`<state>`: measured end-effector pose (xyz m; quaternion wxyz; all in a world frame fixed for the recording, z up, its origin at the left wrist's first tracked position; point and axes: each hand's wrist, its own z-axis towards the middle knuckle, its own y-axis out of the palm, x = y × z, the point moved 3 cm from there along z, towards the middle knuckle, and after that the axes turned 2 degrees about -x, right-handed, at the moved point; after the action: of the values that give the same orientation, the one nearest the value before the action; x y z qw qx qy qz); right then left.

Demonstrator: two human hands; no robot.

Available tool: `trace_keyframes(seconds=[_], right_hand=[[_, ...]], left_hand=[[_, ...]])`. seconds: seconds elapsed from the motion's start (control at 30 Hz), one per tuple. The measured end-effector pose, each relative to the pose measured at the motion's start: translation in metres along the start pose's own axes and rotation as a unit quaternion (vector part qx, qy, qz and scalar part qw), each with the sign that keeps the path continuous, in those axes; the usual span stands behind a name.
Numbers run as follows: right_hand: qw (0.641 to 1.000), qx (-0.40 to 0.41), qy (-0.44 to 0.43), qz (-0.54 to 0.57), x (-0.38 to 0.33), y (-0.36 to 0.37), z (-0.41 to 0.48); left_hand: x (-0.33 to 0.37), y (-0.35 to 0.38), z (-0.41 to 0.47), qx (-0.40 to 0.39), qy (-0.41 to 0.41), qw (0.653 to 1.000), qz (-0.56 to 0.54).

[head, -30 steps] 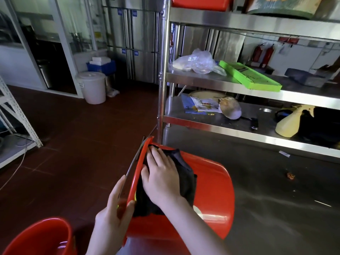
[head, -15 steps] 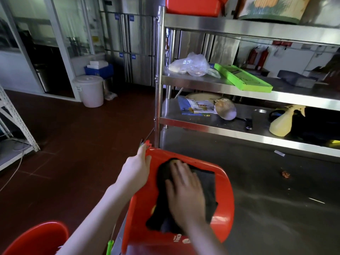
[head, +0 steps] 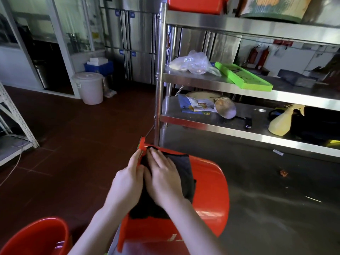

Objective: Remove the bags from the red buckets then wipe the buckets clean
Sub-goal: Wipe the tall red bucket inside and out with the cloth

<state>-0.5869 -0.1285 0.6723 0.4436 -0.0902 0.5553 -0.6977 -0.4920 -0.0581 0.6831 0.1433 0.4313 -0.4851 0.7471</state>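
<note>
Left hand [head: 127, 183] has dropped from the top rim to the near rim of the tipped red plastic bucket [head: 209, 190] at lower centre, fingers curled there; right hand [head: 165, 179], flat, presses black cloth [head: 184, 170]; hard wiping could roll the bucket off the steel table [head: 276, 199].

The red bucket [head: 207, 181] on its side is smooth, glossy plastic, as is the second red bucket [head: 36, 238] left of it. The black cloth [head: 184, 170] on it looks soft and matt. Beneath it, the desk [head: 276, 199] is brushed, streaky steel; the shelves [head: 239, 129] behind shine brighter.
</note>
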Motion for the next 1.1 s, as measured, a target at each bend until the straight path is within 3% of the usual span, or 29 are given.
trace_keyframes(seconds=[0.1, 0.27, 0.37, 0.5, 0.67, 0.77, 0.9, 1.03, 1.1], right_hand=[[1.0, 0.003, 0.008, -0.02, 0.02, -0.006, -0.014], [0.967, -0.053, 0.248, -0.014, 0.148, -0.042, -0.038], [0.947, -0.096, 0.304, 0.038, 0.173, -0.053, -0.035], [0.979, -0.073, 0.188, 0.0, 0.108, -0.03, -0.002], [0.999, -0.021, -0.029, -0.023, -0.016, 0.016, 0.008], [0.998, -0.026, -0.033, -0.041, -0.012, 0.021, -0.009], [0.993, 0.006, 0.092, -0.069, 0.054, -0.001, -0.035], [0.953, -0.046, 0.299, 0.032, 0.136, -0.029, -0.042], [0.941, -0.069, 0.33, 0.026, 0.142, -0.03, -0.027]], left_hand=[[-0.009, -0.007, -0.005, -0.001, 0.012, 1.0, 0.003], [-0.01, -0.005, -0.01, -0.026, 0.049, 0.998, -0.021], [-0.016, -0.008, -0.015, -0.042, 0.096, 0.995, -0.008], [-0.028, -0.009, -0.024, -0.038, 0.133, 0.99, 0.006], [-0.06, -0.016, -0.037, 0.009, 0.096, 0.995, -0.016], [-0.084, -0.022, -0.058, 0.029, 0.049, 0.998, -0.031], [-0.101, -0.02, -0.071, 0.031, 0.024, 0.999, -0.033], [-0.106, -0.015, -0.072, 0.024, 0.034, 0.999, -0.021], [-0.109, -0.015, -0.071, 0.019, 0.033, 0.999, -0.02]])
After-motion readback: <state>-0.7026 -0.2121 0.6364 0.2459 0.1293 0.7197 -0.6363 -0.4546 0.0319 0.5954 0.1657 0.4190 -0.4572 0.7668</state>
